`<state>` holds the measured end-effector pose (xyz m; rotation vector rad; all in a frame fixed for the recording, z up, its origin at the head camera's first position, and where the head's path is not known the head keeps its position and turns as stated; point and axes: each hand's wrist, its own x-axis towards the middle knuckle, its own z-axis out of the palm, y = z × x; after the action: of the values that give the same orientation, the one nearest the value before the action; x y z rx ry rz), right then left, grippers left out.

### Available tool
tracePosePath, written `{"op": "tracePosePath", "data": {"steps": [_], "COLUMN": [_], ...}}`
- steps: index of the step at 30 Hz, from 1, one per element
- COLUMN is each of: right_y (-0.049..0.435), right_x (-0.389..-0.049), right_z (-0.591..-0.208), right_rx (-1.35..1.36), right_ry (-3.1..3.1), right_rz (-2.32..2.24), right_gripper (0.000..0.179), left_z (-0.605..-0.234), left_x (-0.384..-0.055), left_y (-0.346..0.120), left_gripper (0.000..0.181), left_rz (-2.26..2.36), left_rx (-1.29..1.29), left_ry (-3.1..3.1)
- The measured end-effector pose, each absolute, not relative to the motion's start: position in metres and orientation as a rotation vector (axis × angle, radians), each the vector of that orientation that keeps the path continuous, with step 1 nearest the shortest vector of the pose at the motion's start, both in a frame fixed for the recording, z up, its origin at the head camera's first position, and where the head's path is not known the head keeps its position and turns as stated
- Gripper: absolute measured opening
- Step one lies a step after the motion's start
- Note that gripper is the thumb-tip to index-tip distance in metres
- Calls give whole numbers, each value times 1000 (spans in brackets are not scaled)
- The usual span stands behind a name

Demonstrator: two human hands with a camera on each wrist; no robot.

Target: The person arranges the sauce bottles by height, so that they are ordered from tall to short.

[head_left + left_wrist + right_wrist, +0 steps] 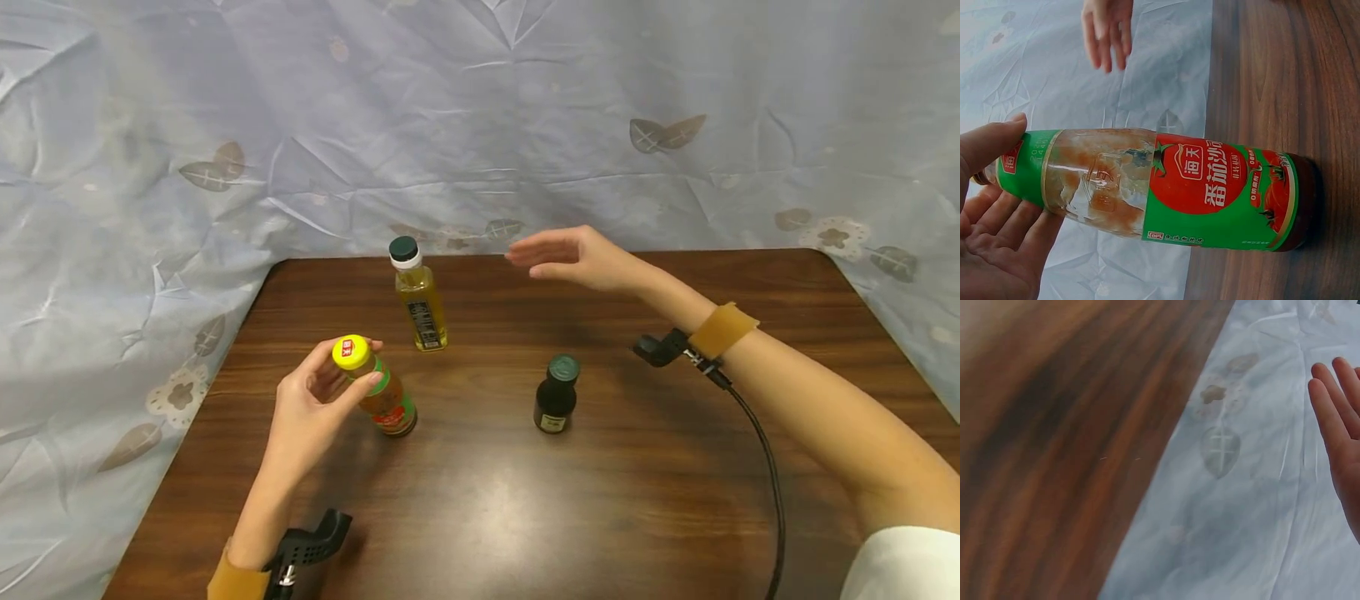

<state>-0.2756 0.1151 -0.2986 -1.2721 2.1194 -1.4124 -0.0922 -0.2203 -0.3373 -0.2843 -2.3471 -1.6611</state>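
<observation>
L hand (303, 408) pinches the yellow-cap bottle (387, 406) at left of the tabletop (675, 500), w/ a wide gap to the dark bottle (554, 404). R hand (579, 258), fingers straight, is up nr the back edge (735, 255).

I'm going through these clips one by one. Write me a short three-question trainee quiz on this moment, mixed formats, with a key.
1. Multiple choice: what colour is the cap of the sauce bottle that the left hand grips?
A) dark green
B) yellow
C) white

2. True or false: the right hand is gripping the small dark bottle.

3. Fill in: the head view shows ____ bottles in all.

Key:
1. B.
2. False; the right hand holds nothing, its fingers extended, and the small dark bottle stands apart from it.
3. Three: the sauce bottle, the small dark bottle and the bottle of yellow liquid.
</observation>
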Motion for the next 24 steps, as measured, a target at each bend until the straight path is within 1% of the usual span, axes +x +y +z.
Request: {"op": "tracePosePath", "data": {"steps": [4, 6, 11, 13, 16, 19, 24], "right_y": [140, 149, 162, 163, 159, 151, 139], "right_x": [-261, -247, -211, -195, -174, -157, -143], "right_z": [-313, -316, -328, -332, -338, -344, -353], "right_rx": [-1250, -1233, -1165, -1131, -1113, -1080, -1067], "right_ry": [2034, 1985, 1903, 1944, 2120, 2262, 2329], "right_rz": [-1447, -1479, -1511, -1489, -1432, -1440, -1599], "right_gripper": [40, 41, 46, 48, 51, 52, 41], "left_z": [-332, -325, -326, -325, -314, -310, -310], "left_x": [-89, -86, -88, -88, -83, -81, -82], "left_y": [-217, -213, -213, -213, -208, -205, -204], "left_gripper": [39, 38, 38, 37, 37, 37, 37], "left_rz": [-1646, -1639, -1669, -1676, -1660, -1649, -1649], "left_rx": [-283, -277, -292, -298, -292, -278, -274], "left_ry": [-2355, -2363, -2340, -2332, -2343, -2355, -2365]}}
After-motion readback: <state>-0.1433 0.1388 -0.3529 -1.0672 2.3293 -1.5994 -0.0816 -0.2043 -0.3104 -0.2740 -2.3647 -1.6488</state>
